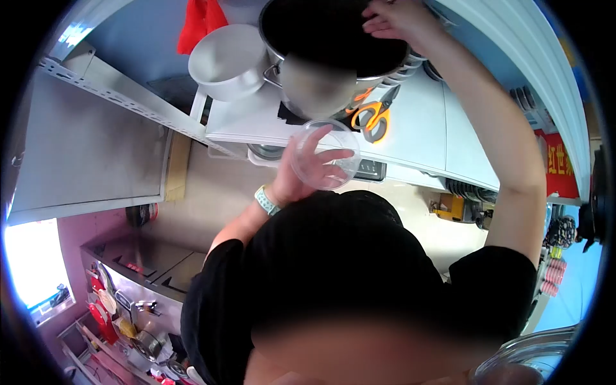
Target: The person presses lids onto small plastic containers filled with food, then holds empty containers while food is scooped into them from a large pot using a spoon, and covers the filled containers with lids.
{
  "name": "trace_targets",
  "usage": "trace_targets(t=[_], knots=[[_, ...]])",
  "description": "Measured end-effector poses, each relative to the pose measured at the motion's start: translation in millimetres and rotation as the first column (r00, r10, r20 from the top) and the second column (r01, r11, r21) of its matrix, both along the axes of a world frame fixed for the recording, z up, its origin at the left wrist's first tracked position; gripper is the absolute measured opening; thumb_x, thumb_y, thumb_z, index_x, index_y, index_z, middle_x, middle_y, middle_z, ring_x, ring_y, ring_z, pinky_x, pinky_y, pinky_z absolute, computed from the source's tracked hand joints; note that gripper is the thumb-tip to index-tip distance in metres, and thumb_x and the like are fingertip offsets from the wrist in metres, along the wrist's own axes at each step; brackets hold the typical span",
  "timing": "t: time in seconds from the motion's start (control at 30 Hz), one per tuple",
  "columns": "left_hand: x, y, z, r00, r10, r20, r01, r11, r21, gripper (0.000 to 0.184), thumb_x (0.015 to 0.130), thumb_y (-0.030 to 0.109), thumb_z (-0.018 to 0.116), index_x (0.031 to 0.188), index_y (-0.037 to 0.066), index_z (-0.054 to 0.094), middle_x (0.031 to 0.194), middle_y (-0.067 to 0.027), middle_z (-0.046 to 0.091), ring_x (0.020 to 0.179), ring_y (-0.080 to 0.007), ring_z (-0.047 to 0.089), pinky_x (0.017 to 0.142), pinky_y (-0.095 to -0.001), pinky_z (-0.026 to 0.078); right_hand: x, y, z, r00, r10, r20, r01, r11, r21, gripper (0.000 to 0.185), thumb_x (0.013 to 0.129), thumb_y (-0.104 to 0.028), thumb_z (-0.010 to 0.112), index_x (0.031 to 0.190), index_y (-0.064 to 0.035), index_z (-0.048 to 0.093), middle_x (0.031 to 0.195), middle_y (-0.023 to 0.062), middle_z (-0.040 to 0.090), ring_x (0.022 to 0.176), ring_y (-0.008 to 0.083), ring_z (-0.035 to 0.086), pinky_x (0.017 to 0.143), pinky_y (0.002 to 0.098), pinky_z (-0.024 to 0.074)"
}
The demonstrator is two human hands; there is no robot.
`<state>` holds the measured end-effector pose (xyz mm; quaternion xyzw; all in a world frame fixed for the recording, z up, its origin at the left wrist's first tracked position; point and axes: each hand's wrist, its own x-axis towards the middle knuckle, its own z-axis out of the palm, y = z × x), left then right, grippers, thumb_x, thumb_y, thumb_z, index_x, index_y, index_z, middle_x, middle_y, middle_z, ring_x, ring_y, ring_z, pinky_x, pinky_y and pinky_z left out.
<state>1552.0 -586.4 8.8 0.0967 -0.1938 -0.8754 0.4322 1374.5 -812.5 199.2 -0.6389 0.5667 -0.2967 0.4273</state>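
Note:
My left hand (312, 163) holds a clear round plastic container (343, 138) in front of my chest, its spread fingers seen through the plastic. My right hand (393, 22) reaches over the right rim of a large dark pot (321, 32) at the top; its fingers are partly curled, and what they hold, if anything, is too small to make out. The pot stands on a white counter (427, 125). Scissors with orange and grey handles (374, 122) lie on the counter beside the pot. A white round tub (231, 61) is left of the pot.
A red cloth (200, 24) hangs behind the tub. White shelf framing (128, 93) and a grey metal surface (90, 138) are at the left. Stacked dishes stand behind the pot's right side. Below the counter sits a yellow and black box (454, 208).

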Motion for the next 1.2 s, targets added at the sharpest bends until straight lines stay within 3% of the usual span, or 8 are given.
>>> trace_targets(t=[0.13,0.27,0.57,0.97,1.2], knots=[[24.9,12.4,-2.8,0.988,0.132,0.084,-0.139,0.988,0.072,0.079,0.089,0.074,0.02,0.15,0.024,0.019,0.137,-0.0279,0.043,0.093,-0.0324,0.06,0.077,-0.0368,0.052,35.2,-50.0,-40.0,0.998,0.027,-0.059,-0.024,0.999,0.043,0.029,0.096,-0.025,0.052,0.099,0.0025,0.058,0.091,0.0139,0.063,0.077,0.0184,0.066,0.067,0.0283,0.057],[46.2,19.3,-18.5,0.98,0.197,-0.025,-0.194,0.977,0.093,0.078,0.088,0.075,0.022,0.149,0.027,0.022,0.135,-0.0261,0.045,0.095,-0.0322,0.059,0.08,-0.0383,0.052,54.5,-77.2,-52.3,0.998,0.017,-0.064,-0.013,0.998,0.058,0.028,0.096,-0.025,0.051,0.101,0.0022,0.058,0.095,0.014,0.063,0.082,0.0194,0.065,0.071,0.0292,0.0563],[67.5,13.1,-19.5,0.981,0.195,0.017,-0.196,0.976,0.098,0.078,0.088,0.075,0.024,0.149,0.027,0.022,0.134,-0.0247,0.046,0.097,-0.0312,0.058,0.078,-0.0372,0.053,59.3,-94.5,-56.0,0.999,-0.033,0.041,0.031,0.999,0.037,0.028,0.097,-0.023,0.049,0.108,0.0015,0.056,0.105,0.0143,0.061,0.091,0.0215,0.064,0.079,0.0312,0.0545],[45.9,-3.9,-12.6,0.998,0.023,0.065,-0.029,0.996,0.087,0.08,0.088,0.075,0.022,0.15,0.025,0.019,0.138,-0.0263,0.043,0.095,-0.0321,0.06,0.086,-0.0409,0.049,-24.1,-4.3,-6.3,0.95,-0.083,0.302,0.086,0.996,0.005,0.029,0.099,-0.022,0.047,0.117,0.0006,0.054,0.118,0.0146,0.059,0.104,0.0242,0.062,0.09,0.034,0.0522],[-1.8,-15.7,6.8,0.996,-0.083,0.046,0.08,0.995,0.065,0.077,0.09,0.071,0.023,0.151,0.024,0.015,0.14,-0.0263,0.041,0.1,-0.0331,0.059,0.094,-0.0447,0.045,-83.9,83.3,21.8,0.889,-0.078,0.452,0.146,0.982,-0.118,0.033,0.1,-0.021,0.045,0.121,0.0017,0.053,0.125,0.0154,0.057,0.11,0.0258,0.06,0.096,0.0356,0.0502]])
